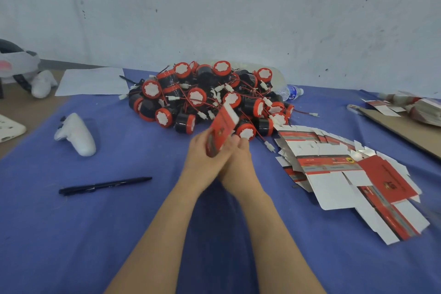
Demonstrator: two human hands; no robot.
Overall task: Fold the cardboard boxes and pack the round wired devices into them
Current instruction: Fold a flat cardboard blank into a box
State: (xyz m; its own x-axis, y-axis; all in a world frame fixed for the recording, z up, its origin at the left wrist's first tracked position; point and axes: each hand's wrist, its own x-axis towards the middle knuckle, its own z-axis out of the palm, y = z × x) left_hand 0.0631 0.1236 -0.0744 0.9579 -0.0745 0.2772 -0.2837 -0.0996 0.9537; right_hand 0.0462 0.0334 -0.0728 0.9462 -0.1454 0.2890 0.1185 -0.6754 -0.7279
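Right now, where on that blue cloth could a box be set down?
Bare blue cloth lies between the black pen and the white plastic controller, and nearer than the pen. Crowded: the heap of round red wired devices ahead, flat red cardboard blanks at right.

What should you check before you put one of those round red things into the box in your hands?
1. Cardboard box held by the left hand and right hand: ok.
2. Box opened up enough for a device: cannot tell, it is blurred.
3. Pile of round wired devices just behind the box: ok.
4. Wires untangled: not ok, they cross all through the pile.
5. A hand free to pick one up: not ok, both hold the box.
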